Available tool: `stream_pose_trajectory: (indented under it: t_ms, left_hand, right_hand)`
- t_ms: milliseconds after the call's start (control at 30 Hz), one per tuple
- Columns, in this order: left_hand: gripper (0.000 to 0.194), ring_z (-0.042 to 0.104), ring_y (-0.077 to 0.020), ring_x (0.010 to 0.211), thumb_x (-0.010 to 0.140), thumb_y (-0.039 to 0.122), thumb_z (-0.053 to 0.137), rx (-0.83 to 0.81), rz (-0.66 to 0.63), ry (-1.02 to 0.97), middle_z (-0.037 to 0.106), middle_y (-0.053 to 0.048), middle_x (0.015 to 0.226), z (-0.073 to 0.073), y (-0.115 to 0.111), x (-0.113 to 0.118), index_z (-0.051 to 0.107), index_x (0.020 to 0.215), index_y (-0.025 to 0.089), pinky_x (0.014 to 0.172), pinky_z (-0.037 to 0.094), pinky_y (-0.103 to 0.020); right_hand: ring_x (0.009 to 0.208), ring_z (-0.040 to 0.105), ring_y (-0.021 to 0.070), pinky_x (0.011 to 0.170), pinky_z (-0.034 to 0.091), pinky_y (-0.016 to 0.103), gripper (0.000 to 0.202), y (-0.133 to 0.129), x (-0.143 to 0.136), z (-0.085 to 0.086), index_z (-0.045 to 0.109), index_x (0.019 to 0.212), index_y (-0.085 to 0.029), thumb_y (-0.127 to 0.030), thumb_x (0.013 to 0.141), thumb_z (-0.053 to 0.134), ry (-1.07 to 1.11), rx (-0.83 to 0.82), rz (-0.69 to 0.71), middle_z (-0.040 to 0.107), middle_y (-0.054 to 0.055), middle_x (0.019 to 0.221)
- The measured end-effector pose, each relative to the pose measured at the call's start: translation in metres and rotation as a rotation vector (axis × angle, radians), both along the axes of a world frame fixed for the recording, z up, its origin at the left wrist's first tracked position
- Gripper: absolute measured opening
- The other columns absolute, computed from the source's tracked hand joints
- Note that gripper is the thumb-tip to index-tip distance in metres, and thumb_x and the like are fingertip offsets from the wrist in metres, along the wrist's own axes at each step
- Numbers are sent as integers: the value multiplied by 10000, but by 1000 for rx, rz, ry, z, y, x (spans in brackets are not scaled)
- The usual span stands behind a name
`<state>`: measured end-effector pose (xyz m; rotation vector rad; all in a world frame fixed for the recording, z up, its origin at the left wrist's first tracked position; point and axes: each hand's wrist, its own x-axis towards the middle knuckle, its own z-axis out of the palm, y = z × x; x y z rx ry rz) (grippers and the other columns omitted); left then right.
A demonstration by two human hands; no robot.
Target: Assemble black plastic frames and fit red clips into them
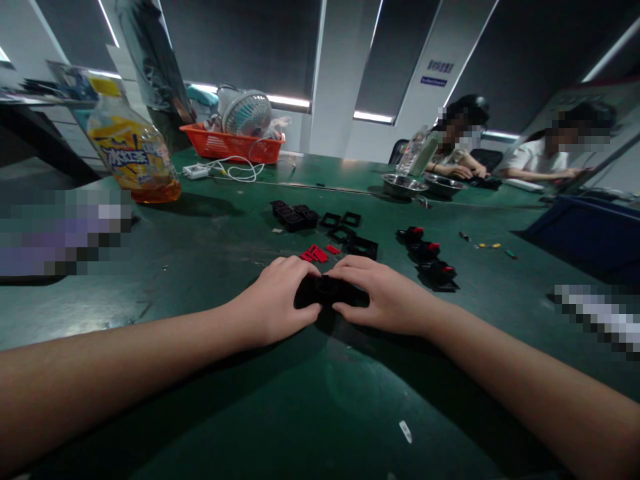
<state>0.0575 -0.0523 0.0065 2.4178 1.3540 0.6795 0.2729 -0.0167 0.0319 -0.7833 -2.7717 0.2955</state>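
My left hand (285, 297) and my right hand (383, 293) grip a small black plastic part (327, 287) from both sides, low over the green table. The fingers and thumbs are closed around its ends and hide much of its shape. Just beyond my fingertips lie several small red plastic pieces (315, 253). Past them are black square frames (343, 233) and a cluster of black blocks (294, 216). Off to the right, a row of black parts with red pieces in them (425, 251) rests on the table.
A tea bottle (133, 147) stands at the left, near an orange basket (233, 143) holding a fan. White cable (240, 169) lies before the basket. Metal bowls (403, 187) sit at the back right, where two people work. A dark blue bin (585, 233) borders the right side.
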Motion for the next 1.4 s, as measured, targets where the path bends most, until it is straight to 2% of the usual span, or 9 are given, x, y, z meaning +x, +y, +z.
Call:
stream_pose_trajectory:
  t_ms: [1067, 1400]
  left_hand:
    - [344, 582, -309, 1095, 780, 302, 615, -11, 11, 17, 664, -113, 1136, 2, 1, 1, 613, 1103, 184, 988, 461, -470]
    - [351, 571, -313, 1086, 798, 295, 608, -1, -8, 8, 652, -129, 1125, 0, 0, 0, 612, 1114, 141, 970, 465, -471]
  right_hand:
    - [1027, 619, 247, 885, 522, 384, 286, 0, 0, 0, 657, 1114, -163, -255, 844, 664, 10, -39, -15, 646, 115, 1122]
    - [1027, 615, 245, 893, 522, 393, 319, 0, 0, 2, 654, 1148, -145, -265, 853, 658, -25, -41, -22, 642, 124, 1131]
